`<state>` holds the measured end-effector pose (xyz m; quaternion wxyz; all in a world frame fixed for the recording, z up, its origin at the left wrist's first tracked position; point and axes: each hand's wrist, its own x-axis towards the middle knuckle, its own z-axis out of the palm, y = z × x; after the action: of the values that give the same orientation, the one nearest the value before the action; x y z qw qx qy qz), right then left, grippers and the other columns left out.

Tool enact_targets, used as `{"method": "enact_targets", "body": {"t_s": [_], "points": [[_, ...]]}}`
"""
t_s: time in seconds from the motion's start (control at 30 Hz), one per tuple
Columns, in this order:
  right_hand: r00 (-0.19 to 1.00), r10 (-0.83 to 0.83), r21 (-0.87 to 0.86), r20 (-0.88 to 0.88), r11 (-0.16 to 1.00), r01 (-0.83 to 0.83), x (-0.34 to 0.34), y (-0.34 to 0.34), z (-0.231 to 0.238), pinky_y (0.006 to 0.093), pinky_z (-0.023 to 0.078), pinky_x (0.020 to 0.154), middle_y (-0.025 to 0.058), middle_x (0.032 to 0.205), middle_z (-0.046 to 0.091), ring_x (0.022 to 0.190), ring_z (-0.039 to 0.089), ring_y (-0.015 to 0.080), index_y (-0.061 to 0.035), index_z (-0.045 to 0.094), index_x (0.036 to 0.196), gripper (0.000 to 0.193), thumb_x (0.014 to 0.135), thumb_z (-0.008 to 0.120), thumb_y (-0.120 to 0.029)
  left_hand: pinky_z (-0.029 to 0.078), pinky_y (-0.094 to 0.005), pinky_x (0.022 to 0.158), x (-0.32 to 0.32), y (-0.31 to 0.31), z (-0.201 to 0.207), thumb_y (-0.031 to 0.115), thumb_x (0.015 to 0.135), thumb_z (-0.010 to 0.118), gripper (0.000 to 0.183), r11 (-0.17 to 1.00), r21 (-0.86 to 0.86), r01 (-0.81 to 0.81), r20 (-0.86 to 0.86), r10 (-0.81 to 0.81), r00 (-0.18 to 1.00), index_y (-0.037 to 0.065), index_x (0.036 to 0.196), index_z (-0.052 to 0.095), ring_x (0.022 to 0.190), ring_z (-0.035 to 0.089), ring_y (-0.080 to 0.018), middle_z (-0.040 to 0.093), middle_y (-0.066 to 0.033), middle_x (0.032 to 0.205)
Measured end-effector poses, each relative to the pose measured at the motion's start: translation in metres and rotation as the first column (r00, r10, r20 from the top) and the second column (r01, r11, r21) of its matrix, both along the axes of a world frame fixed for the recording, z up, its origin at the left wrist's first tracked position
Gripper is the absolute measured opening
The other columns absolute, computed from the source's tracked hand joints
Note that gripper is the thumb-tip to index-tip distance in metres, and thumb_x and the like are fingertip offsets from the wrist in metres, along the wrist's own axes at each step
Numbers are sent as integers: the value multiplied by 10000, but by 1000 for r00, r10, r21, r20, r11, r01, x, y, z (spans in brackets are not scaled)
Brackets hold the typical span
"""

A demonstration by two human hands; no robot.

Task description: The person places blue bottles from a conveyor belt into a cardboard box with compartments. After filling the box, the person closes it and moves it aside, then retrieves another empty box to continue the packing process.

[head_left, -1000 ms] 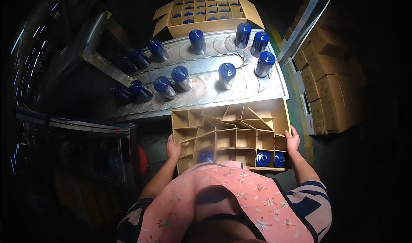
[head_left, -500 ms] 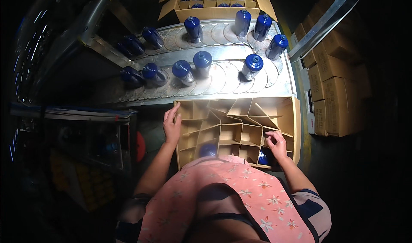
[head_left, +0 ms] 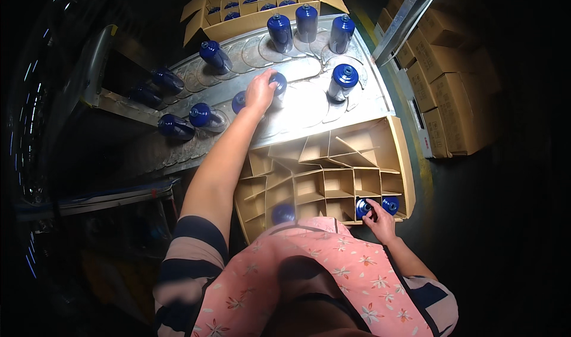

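My left hand [head_left: 262, 91] reaches over the conveyor with its fingers closed round the top of a blue bottle [head_left: 278, 86]. Just left of that hand, another blue bottle [head_left: 239, 102] stands partly behind it. At the near right of a divided cardboard box [head_left: 407, 176], my right hand [head_left: 382, 223] has thumb and forefinger curled at the neck of a blue bottle [head_left: 362, 207] in a cell. A second blue bottle [head_left: 390, 204] sits in the neighbouring corner cell. Crooked cardboard dividers [head_left: 339, 152] cross the box's far part.
Several more blue bottles [head_left: 345, 82] stand on the looping conveyor [head_left: 250, 54]. Behind it is an open carton [head_left: 208, 22] with bottles in its cells. Stacked cartons [head_left: 458, 105] and a metal post [head_left: 404, 24] are at right. A blue top [head_left: 284, 213] shows blurred near my apron.
My left hand has left the box's left edge and reached forward to a conveyor bottle. My right hand has lowered to a bottle neck in the near cells. The view has turned.
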<state>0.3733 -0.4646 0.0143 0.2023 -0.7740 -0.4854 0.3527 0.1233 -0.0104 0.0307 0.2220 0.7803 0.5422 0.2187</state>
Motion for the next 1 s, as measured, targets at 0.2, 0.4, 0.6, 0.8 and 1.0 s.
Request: {"method": "enact_targets", "body": {"t_s": [0.2, 0.4, 0.6, 0.8, 1.0], "points": [[991, 77, -121, 113, 991, -64, -1, 11, -7, 383, 526, 649, 82, 770, 683, 720, 665, 276, -173, 658, 1103, 361, 750, 704, -228, 482, -430, 851, 36, 2, 0, 182, 779, 715, 290, 991, 51, 126, -2, -126, 992, 117, 1060, 685, 947, 645, -345, 695, -164, 972], [997, 5, -119, 79, 993, 4, -19, -2, -12, 383, 520, 628, 67, 688, 659, 667, 654, 275, -209, 699, 1032, 307, 728, 731, -232, 472, -382, 916, 50, -36, 3, 164, 793, 690, 339, 973, -154, 173, 117, -156, 981, 119, 1128, 666, 1062, 615, -326, 666, -137, 1122], [991, -130, -114, 21, 985, 132, -11, -1, -20, 359, 505, 609, 50, 659, 640, 642, 649, 247, -191, 705, 1027, 311, 719, 739, -198, 489, -272, 880, -11, -88, -2, 30, 850, 638, 284, 983, -59, 174, 358, -142, 923, 59, 1131, 670, 984, 648, -161, 688, -69, 1096], [989, -145, -140, 19, 979, 146, 5, -3, -23, 327, 486, 600, 43, 639, 620, 599, 622, 214, -176, 707, 1026, 311, 716, 721, -189, 504, -281, 766, -112, -251, -19, 42, 860, 639, 171, 858, -466, 216, 366, -35, 930, 60, 1008, 723, 847, 644, -150, 714, -59, 963], [985, -174, -107, -23, 980, 170, -80, -7, -9, 270, 453, 547, 1, 602, 573, 525, 568, 93, -103, 691, 1041, 300, 746, 746, -109, 328, -412, 988, -215, -316, -12, 160, 765, 719, 396, 782, -311, 540, 123, -531, 839, 181, 1158, 673, 1033, 576, -190, 681, -13, 1103]]}}
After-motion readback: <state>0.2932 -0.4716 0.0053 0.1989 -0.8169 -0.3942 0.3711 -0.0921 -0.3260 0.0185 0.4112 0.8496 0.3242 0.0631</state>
